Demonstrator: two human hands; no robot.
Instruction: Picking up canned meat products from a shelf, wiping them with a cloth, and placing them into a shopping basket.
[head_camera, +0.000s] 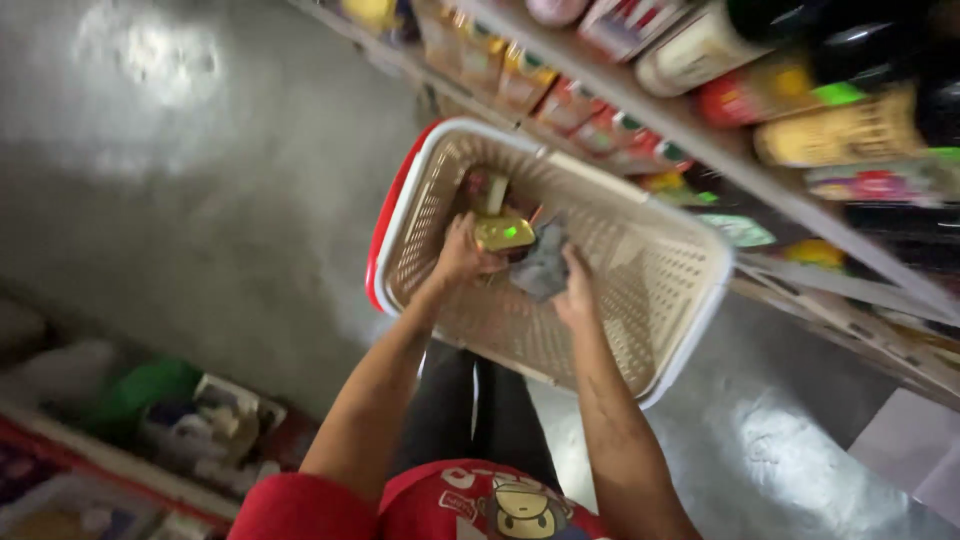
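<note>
My left hand (462, 255): reaching down into the basket, fingers closed on the gold packet; my forearm crosses the basket's near rim.
My right hand (577, 296): also inside the basket, just right of my left hand, gripping the lower edge of the grey pouch.
Gold packet (503, 233): shiny, with a small green mark on it, held over the far-left part of the basket floor, touching my left fingers.
Grey pouch (545, 262): crinkled, dark grey, just beside the gold packet on its right, near the middle of the basket.
Other goods (487, 188): a reddish and pale item lies toward the basket's far-left corner, behind the gold packet; the picture is blurred, so I cannot tell what it is.
Basket (660, 290): cream plastic with perforated walls, a white rim and a red edge along its left side; it sits low in front of my legs.
Shelves (700, 130): to the right of the basket, packed with bottles and colourful packets.
Floor (200, 200): grey and glossy, to the left of the basket.
Low shelf (190, 420): at bottom left, holding green and white packages.
</note>
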